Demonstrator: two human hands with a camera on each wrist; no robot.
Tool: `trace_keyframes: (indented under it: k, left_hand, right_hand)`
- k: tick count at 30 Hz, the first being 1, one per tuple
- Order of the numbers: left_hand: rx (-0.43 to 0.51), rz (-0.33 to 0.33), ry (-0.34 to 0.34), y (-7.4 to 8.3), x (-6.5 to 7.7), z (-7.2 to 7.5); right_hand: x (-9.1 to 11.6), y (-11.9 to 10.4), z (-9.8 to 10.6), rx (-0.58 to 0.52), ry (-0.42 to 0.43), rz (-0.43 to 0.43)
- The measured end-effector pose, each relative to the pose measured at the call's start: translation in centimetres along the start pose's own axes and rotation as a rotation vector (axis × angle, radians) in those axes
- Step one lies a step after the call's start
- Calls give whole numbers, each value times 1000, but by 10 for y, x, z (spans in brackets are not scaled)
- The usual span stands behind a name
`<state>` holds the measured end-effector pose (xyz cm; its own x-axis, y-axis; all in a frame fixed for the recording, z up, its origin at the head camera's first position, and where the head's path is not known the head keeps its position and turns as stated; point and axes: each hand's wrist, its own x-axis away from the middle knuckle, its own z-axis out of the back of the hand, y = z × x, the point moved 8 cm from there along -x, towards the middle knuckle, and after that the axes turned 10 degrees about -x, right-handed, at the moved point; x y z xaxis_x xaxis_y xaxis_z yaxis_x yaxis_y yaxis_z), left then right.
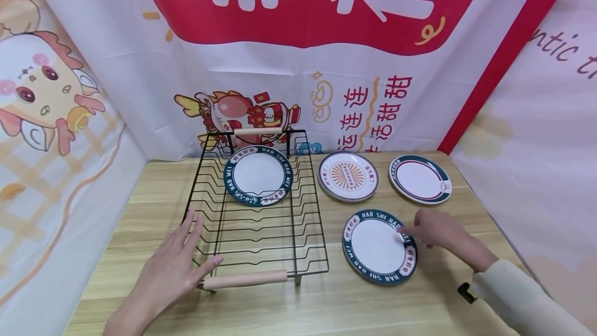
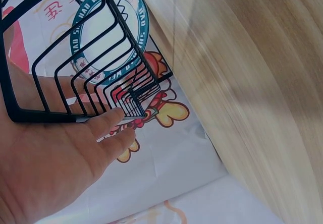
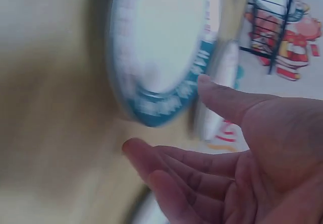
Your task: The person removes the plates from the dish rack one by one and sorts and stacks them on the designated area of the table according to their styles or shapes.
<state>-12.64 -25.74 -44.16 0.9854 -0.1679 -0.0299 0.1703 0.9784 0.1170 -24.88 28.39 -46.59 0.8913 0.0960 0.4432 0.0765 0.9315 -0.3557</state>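
A green-rimmed plate (image 1: 380, 248) with a white centre lies on the table, right of a black wire dish rack (image 1: 254, 222). My right hand (image 1: 436, 232) is at this plate's right rim, thumb over the edge and fingers loosely bent beside it. In the right wrist view a gap shows between the plate and the fingers (image 3: 192, 176). A matching green-rimmed plate (image 1: 258, 175) leans in the rear of the rack. My left hand (image 1: 170, 263) is at the rack's front left corner, its fingers spread along the side wires and thumb near the front wooden handle (image 1: 244, 279).
Behind the near plate lies a white plate with an orange sunburst (image 1: 348, 176). To its right is another green-edged plate (image 1: 420, 179). Printed cloth (image 1: 261, 61) hangs behind the wooden table (image 1: 326, 310) and at both sides.
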Motion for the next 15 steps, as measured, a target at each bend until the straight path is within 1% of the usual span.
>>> trace_keyframes:
  k: [3, 10, 15]
  left_hand:
    - [2, 2, -3, 0, 0, 0]
    - [-3, 6, -5, 1, 0, 2]
    - [-7, 3, -1, 1, 0, 2]
  right_hand:
    - [2, -20, 19, 25, 20, 33]
    - [5, -74, 51, 134, 115, 183]
    - [9, -111, 73, 140, 168, 251]
